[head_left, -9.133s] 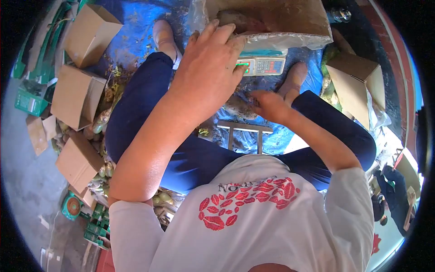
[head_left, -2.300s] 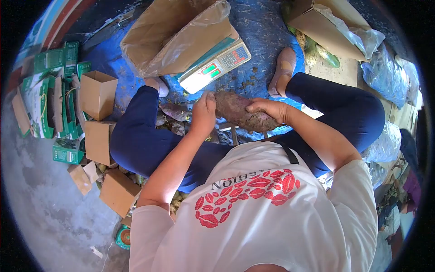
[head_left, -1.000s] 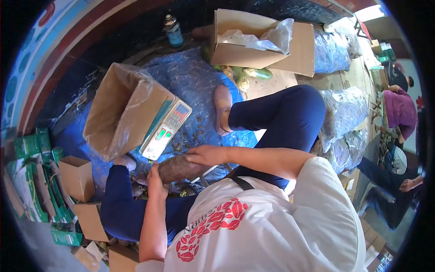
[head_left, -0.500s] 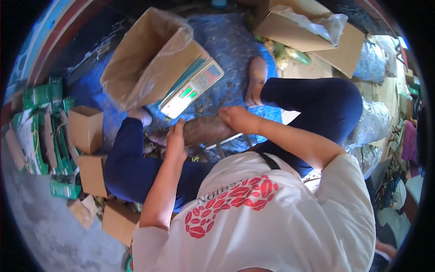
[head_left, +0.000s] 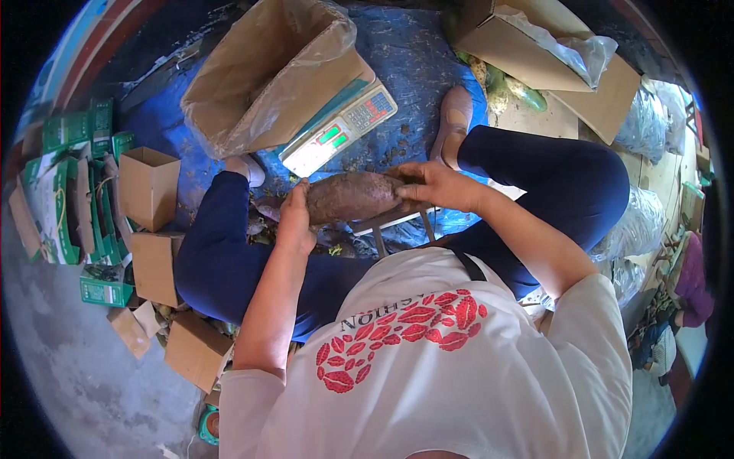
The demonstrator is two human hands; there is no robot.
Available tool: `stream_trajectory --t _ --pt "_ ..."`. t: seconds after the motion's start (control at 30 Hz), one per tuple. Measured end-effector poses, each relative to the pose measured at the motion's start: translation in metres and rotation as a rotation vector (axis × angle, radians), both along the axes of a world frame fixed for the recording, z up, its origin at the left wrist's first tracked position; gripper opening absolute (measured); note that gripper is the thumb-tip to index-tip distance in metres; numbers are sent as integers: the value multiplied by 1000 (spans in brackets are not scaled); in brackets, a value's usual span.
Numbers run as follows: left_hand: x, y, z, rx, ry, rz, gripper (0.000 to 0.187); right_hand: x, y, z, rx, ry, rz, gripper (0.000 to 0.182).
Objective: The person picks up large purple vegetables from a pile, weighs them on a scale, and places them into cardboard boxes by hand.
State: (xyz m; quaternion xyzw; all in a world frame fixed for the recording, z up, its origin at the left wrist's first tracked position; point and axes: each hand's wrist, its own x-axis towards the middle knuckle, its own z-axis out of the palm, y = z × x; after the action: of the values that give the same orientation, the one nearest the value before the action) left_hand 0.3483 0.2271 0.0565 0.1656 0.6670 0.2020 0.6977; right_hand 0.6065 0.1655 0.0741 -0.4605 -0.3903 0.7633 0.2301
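Tuber [head_left: 352, 197] held by ends between hands [head_left: 439, 187], near scale's [head_left: 325, 145] edge; blue sheet [head_left: 417, 65] beyond

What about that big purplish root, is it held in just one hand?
No, the left hand holds one end of the root and the right hand holds the other.

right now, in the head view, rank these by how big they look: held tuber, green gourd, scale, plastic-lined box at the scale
1. plastic-lined box
2. scale and held tuber, too alike to rank
3. green gourd
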Motion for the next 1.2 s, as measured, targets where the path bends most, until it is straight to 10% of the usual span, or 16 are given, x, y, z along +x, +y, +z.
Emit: stream_trajectory --t 0.3,0.8,1.03,1.2 --pt "4 3 4 -220 -98 -13 44 -14 -12 -12 628 -476 10 38" --pt "7 -11 1 236 94 -198 28 -22 -25 -52 -138 -338 -159 30" --pt "12 -14 -1 439 235 -338 23 -3 -15 -39 371 -887 307 31" --pt "18 -14 -1 512 297 -415 29 -24 -16 -26 645 -597 -23 31"
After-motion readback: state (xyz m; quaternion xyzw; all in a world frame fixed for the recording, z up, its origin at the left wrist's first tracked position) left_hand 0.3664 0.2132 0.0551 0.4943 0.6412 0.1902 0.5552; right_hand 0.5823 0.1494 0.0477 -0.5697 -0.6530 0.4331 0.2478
